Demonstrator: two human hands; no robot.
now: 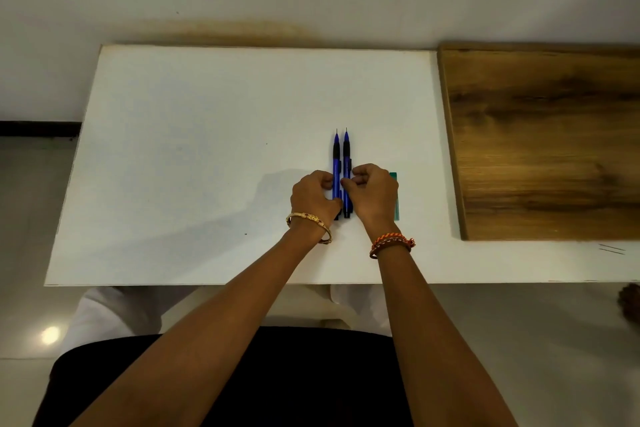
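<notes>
Two blue mechanical pencils with black grips lie side by side on the white table [207,149], tips pointing away from me: the left pencil [336,156] and the right pencil [346,154]. My left hand [313,196], fingers curled, holds the left pencil's rear half. My right hand [374,194], also curled, pinches the right pencil's rear half. The pencils touch or nearly touch along their length. My hands hide part of their lower barrels.
A thin teal case [396,196] lies just right of my right hand, partly hidden by it. A wooden board [547,142] covers the table's right side. Two thin dark leads [612,249] lie near the front right edge.
</notes>
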